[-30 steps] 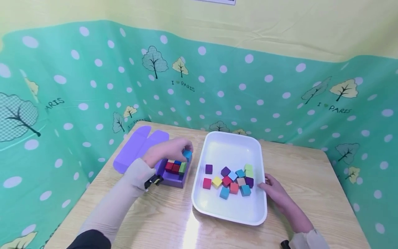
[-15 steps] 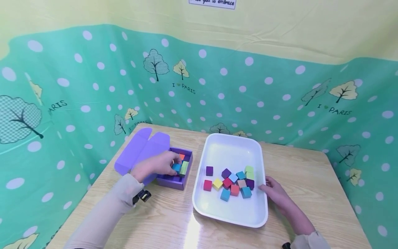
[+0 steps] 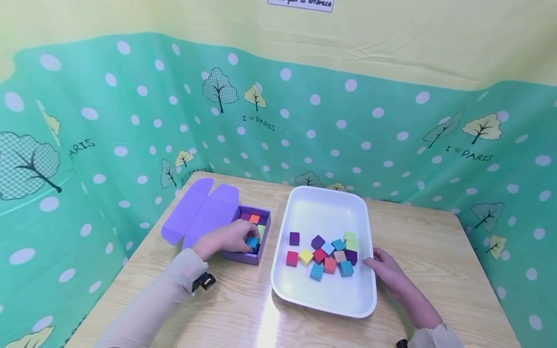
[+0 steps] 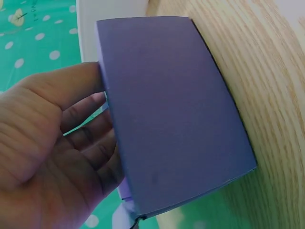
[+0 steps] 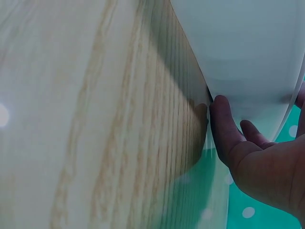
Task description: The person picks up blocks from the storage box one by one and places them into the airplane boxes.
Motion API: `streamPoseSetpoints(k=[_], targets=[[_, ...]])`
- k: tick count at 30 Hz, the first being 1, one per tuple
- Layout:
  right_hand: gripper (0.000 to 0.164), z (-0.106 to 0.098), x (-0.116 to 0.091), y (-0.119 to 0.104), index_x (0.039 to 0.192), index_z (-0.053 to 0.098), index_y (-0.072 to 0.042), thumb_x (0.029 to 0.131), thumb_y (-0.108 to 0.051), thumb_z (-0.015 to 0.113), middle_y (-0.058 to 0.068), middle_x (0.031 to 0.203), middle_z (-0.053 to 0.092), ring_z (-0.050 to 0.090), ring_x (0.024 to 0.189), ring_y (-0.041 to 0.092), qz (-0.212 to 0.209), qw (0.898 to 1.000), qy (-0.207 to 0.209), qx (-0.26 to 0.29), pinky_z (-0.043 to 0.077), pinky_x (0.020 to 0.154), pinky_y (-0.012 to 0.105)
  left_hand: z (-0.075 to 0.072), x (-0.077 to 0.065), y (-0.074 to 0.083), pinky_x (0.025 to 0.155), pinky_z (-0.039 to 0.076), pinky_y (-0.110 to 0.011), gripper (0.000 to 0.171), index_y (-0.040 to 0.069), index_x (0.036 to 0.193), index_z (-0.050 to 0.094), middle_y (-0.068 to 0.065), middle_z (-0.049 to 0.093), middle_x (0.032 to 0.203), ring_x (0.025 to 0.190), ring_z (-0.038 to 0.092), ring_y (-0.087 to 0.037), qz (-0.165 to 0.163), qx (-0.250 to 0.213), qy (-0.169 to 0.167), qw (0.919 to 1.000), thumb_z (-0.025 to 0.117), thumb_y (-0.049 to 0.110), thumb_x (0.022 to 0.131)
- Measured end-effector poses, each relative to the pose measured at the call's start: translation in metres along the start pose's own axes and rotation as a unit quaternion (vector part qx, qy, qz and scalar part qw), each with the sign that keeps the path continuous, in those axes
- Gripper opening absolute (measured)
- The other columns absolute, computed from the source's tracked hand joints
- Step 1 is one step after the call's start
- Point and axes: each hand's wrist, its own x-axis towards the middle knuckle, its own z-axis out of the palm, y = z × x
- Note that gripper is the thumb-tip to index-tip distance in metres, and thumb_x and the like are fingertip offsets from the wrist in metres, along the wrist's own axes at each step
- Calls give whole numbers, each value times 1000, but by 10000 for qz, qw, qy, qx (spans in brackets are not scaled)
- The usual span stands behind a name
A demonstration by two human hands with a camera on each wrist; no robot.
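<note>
Where the wooden worktop meets its far edge, a printed curtain rises behind. White tray sits about mid-worktop, long sides running near to far. Cubes inside it lie mostly toward the near half: dark purple cube and crimson cube by the left wall, yellow cube just beside a mixed cluster that spreads toward the right wall.

Purple box stands left of the tray, a strip of worktop between them; its lid flap is folded back toward the worktop's left edge. In the box, orange cube shows along the far wall and light-green block along the right wall. Left hand covers much of the remaining contents. Left wrist view: the box's outer face blocks sight of the interior.

Blue cube is between the left thumb and fingertips, narrowly pinched, near the box's near right corner. Contact with the box floor: cannot tell. Right hand grips the tray's right rim, thumb over it, fingertips against the outer wall.
</note>
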Motion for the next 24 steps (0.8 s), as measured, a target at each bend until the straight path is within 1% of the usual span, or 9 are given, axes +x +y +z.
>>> streamPoseSetpoints(k=[5, 10, 15, 19, 24], targets=[[69, 0, 0, -1, 145, 24, 10, 96, -25, 56, 32, 134, 45, 52, 118, 39, 2, 10000, 11, -6, 49, 92, 43, 4, 2, 1, 68, 49, -26, 28, 13, 97, 67, 7, 60, 85, 76, 55, -9, 13, 55, 30, 10000, 83, 11, 74], [69, 2, -1, -2, 145, 23, 11, 96, -24, 56, 32, 134, 45, 52, 118, 40, 9, 10000, 29, -24, 49, 92, 42, 7, 4, -1, 70, 50, -27, 28, 13, 95, 67, 7, 60, 85, 77, 56, -11, 98, 184, 0, 9998, 84, 12, 73], [66, 4, -2, -1, 145, 25, 10, 96, -23, 55, 30, 133, 46, 54, 116, 38, 29, 10000, 13, 12, 50, 90, 41, 10, 6, -3, 71, 49, -26, 25, 17, 92, 67, 10, 58, 82, 75, 54, -8, 79, 566, -16, 9984, 83, 12, 74], [64, 4, -2, -2, 145, 26, 8, 97, -23, 54, 30, 133, 47, 54, 116, 37, 32, 10000, 21, 19, 50, 91, 41, 12, 8, -4, 70, 48, -27, 25, 19, 90, 66, 12, 57, 80, 73, 54, -8, 88, 883, 96, 9960, 82, 10, 73], [65, 3, -3, -3, 146, 24, 9, 97, -23, 53, 31, 135, 45, 53, 118, 38, 41, 10000, 6, -15, 49, 92, 42, 14, 12, -5, 68, 48, -27, 26, 20, 89, 66, 13, 56, 78, 72, 54, -7, 48, 1060, 120, 9943, 83, 12, 72]])
